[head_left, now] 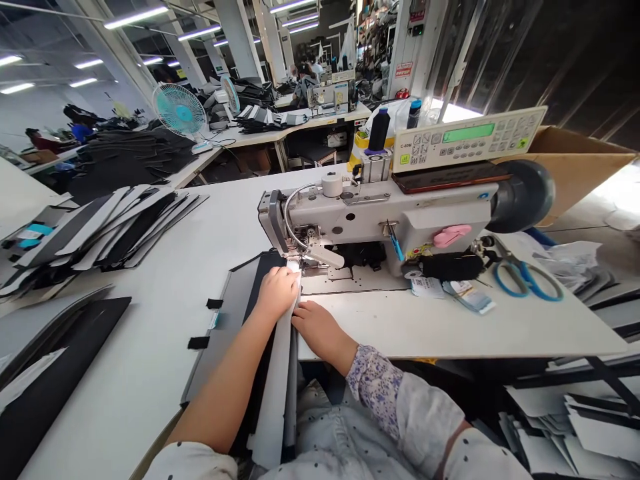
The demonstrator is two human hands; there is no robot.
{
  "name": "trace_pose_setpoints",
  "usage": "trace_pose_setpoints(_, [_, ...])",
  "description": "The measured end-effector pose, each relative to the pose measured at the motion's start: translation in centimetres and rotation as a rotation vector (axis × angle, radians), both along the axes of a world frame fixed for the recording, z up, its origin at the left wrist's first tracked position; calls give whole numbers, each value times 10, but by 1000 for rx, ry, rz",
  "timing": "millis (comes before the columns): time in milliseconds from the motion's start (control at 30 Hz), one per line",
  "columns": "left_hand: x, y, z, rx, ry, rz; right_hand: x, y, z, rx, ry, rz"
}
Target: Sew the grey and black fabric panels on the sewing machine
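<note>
A long grey-and-black fabric panel [240,313] lies on the white table [150,347] and runs under the needle of a white sewing machine [380,213]. My left hand [277,291] rests on the panel just before the presser foot, fingers curled and pressed on the cloth. My right hand [320,332] lies beside it on the panel's grey edge strip [280,387], fingers pressed flat and together. The strip hangs off the table's front edge toward my lap.
Stacks of black and grey panels [95,233] lie at the left, with another dark panel [45,380] near the front. Blue scissors [527,280] and labels [465,293] sit right of the machine. A control panel [467,137], thread spool [379,130], cardboard box [575,160] and fan [179,110] stand behind.
</note>
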State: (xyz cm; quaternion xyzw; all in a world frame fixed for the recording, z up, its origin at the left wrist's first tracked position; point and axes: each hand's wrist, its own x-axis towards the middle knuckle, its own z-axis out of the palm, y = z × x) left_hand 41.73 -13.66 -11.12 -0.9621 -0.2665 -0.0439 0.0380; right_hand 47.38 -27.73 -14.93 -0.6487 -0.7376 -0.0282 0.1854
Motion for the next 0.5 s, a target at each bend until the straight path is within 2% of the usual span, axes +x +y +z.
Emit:
trace_pose_setpoints(167, [0, -11, 7, -95, 100, 92, -1, 2, -3, 39, 24, -35])
trace_pose_setpoints(333, [6, -14, 6, -207, 75, 202, -3, 1, -6, 52, 77, -36])
trace_pose_setpoints(500, [4, -14, 6, -212, 76, 192, -4, 2, -11, 38, 156, -72])
